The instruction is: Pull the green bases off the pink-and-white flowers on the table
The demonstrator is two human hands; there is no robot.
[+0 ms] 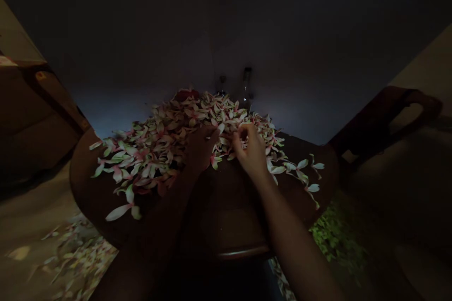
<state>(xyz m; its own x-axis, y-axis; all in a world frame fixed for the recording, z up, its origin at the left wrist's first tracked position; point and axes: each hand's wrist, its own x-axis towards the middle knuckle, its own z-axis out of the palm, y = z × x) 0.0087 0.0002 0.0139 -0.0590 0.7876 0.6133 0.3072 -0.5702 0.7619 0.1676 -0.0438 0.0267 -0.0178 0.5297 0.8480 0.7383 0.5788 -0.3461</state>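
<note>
A heap of pink-and-white flowers point(165, 138) with narrow petals covers much of a round dark wooden table point(226, 216). My left hand point(201, 148) lies cupped on the heap's near side, its fingers dim and partly hidden among the blossoms. Just to the right, my right hand point(250, 150) has its fingertips pinched together at the heap's edge, apparently on a single flower. A few loose flowers trail toward the table's right rim.
Behind the heap stand a glass bottle point(246, 89) and a smaller bottle point(221, 85). A dark wooden chair point(413, 113) stands at the right, and brown furniture point(35, 122) at the left. Fallen flowers point(79, 258) lie on the floor at lower left, green leaves point(335, 235) at lower right.
</note>
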